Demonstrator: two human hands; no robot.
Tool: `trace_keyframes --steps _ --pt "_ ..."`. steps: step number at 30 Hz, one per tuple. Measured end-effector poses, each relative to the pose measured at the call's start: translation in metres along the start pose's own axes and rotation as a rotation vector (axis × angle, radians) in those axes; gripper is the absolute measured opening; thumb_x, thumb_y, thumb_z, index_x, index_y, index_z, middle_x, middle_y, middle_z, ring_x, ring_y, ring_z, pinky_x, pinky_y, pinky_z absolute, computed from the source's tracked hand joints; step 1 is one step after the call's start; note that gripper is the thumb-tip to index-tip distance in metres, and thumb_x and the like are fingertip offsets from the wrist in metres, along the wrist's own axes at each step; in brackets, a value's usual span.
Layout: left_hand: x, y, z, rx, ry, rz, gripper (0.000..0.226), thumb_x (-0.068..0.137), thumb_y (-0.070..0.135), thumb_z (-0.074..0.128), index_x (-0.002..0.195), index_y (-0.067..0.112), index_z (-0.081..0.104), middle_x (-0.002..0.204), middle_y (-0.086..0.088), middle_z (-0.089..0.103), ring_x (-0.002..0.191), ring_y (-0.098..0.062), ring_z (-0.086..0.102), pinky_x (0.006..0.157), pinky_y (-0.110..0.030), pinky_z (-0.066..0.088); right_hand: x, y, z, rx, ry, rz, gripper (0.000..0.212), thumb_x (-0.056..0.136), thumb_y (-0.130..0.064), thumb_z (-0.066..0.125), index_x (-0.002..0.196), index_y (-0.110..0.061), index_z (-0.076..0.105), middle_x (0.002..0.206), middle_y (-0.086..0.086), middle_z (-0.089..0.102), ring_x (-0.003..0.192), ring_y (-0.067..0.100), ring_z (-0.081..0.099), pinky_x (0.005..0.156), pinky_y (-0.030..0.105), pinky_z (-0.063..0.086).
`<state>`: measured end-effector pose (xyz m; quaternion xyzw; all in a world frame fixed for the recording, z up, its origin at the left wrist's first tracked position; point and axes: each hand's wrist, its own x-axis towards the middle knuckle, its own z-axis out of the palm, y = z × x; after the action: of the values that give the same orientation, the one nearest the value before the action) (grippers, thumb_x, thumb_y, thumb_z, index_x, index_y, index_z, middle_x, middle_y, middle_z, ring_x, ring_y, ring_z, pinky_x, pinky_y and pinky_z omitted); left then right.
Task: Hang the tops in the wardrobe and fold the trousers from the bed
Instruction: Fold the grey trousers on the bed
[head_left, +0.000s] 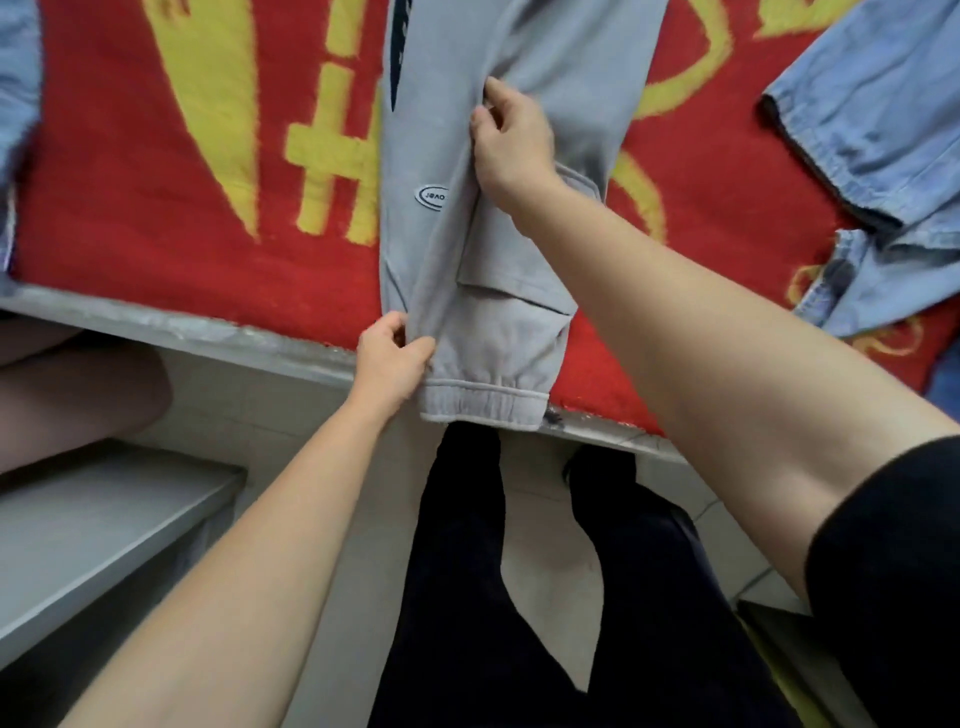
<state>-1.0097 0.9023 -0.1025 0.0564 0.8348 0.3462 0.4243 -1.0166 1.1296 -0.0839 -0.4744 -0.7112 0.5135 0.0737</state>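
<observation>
Forearms first, both mine, reaching up from the bottom of the view over my dark-clad legs. Far left, a strip of denim (15, 78) lies at the edge of the bed (156, 325), and beside it is the red blanket (156, 182) with its yellow marks.

Now the left hand (392, 358): its fingers (394, 321) and thumb pinch the left edge of the trousers (441, 130) just above the cuff (488, 402), which hangs a touch over the bed's near rim. The grey trousers run straight away from me up the blanket, one leg laid on the other as far as I can judge. A flap pocket (511, 291) shows between my hands.

Right hand (511, 140) next, further up the leg, fingers curled and nipping a crease of the cloth. So both hands grip the same garment, one low, one high. Far right, more denim (883, 130) lies in a heap, well apart.

My read: this is the folding step, with the trousers being squared up lengthwise. The next move, I'd say, calls for carrying the cuff end up towards the waist, which is out of view at the top, with the edges matched so the fold lands flat. The risk is the soft cloth slipping askew.
</observation>
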Motion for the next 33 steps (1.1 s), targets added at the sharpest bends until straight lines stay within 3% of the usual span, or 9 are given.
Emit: trace_keyframes --steps 6,10,15,17,20,24,27,30,33 --pt "0.028 -0.041 -0.036 0.052 -0.006 -0.025 0.023 0.077 0.000 0.061 0.076 0.022 0.054 0.066 0.003 0.057 0.056 -0.011 0.049 0.058 -0.032 0.044 0.018 -0.007 0.077 -0.210 -0.084 -0.017 0.035 0.105 -0.022 0.036 0.135 -0.015 0.053 0.128 0.008 0.058 0.117 0.021 0.054 0.093 0.027 0.042" --pt "0.045 -0.053 -0.034 0.168 -0.028 -0.003 0.017 0.077 0.011 0.066 0.090 0.013 0.057 0.090 -0.011 0.066 0.084 -0.029 0.061 0.075 -0.041 0.049 0.028 0.009 0.098 -0.262 -0.105 0.016 0.032 0.103 -0.017 0.038 0.129 -0.010 0.054 0.119 0.009 0.061 0.111 0.024 0.057 0.092 0.029 0.044" --pt "0.042 -0.047 -0.031 0.196 0.028 -0.042 0.025 0.085 0.023 0.062 0.105 0.014 0.050 0.097 -0.001 0.064 0.095 -0.027 0.060 0.075 -0.032 0.043 0.013 0.025 0.081 -0.150 -0.230 0.075 0.052 0.098 -0.011 0.049 0.149 -0.014 0.041 0.105 -0.008 0.059 0.093 0.007 0.055 0.092 0.018 0.045" --pt "0.038 -0.043 -0.027 0.221 0.064 -0.057 0.030 0.091 0.029 0.058 0.112 0.009 0.050 0.111 -0.012 0.064 0.106 -0.032 0.057 0.085 -0.036 0.040 -0.005 0.032 0.069 -0.136 -0.141 0.087 0.050 0.096 -0.015 0.054 0.145 -0.011 0.046 0.118 0.003 0.064 0.108 0.014 0.060 0.100 0.022 0.042" --pt "0.032 -0.038 -0.019 0.235 0.079 -0.097 0.043 0.096 0.043 0.052 0.117 0.006 0.047 0.117 -0.020 0.063 0.112 -0.037 0.055 0.091 -0.041 0.041 -0.047 0.055 0.049 -0.150 0.124 0.112 0.043 0.093 -0.018 0.059 0.135 -0.010 0.055 0.121 0.010 0.059 0.109 0.021 0.060 0.100 0.022 0.038" --pt "0.031 -0.036 -0.009 0.286 0.082 -0.105 0.049 0.098 0.049 0.046 0.119 0.005 0.039 0.118 -0.026 0.061 0.110 -0.042 0.056 0.087 -0.043 0.042 -0.105 0.092 0.036 -0.268 0.394 0.352 0.070 0.085 -0.044 0.067 0.143 -0.013 0.042 0.135 0.013 0.043 0.126 0.029 0.044 0.107 0.036 0.033" --pt "0.031 -0.039 -0.005 0.302 0.105 -0.075 0.048 0.098 0.051 0.045 0.114 0.006 0.037 0.113 -0.025 0.062 0.105 -0.042 0.058 0.079 -0.040 0.039 -0.132 0.120 0.037 -0.189 0.234 0.578 0.083 0.083 -0.060 0.065 0.146 -0.016 0.035 0.141 0.013 0.044 0.131 0.032 0.039 0.106 0.040 0.031" --pt "0.035 -0.045 -0.004 0.283 0.085 -0.051 0.047 0.098 0.051 0.045 0.112 0.006 0.045 0.110 -0.020 0.064 0.103 -0.038 0.059 0.078 -0.037 0.040 -0.146 0.143 0.037 -0.039 0.047 0.580 0.053 0.088 -0.060 0.058 0.122 -0.019 0.054 0.119 0.005 0.064 0.115 0.030 0.057 0.087 0.032 0.040" --pt "0.035 -0.053 -0.006 0.315 0.013 -0.007 0.046 0.100 0.046 0.043 0.111 0.005 0.061 0.111 -0.015 0.067 0.105 -0.034 0.061 0.089 -0.041 0.047 -0.155 0.151 0.039 -0.018 0.001 0.545 0.045 0.094 -0.058 0.052 0.117 -0.020 0.059 0.115 0.003 0.068 0.112 0.029 0.060 0.083 0.030 0.038"
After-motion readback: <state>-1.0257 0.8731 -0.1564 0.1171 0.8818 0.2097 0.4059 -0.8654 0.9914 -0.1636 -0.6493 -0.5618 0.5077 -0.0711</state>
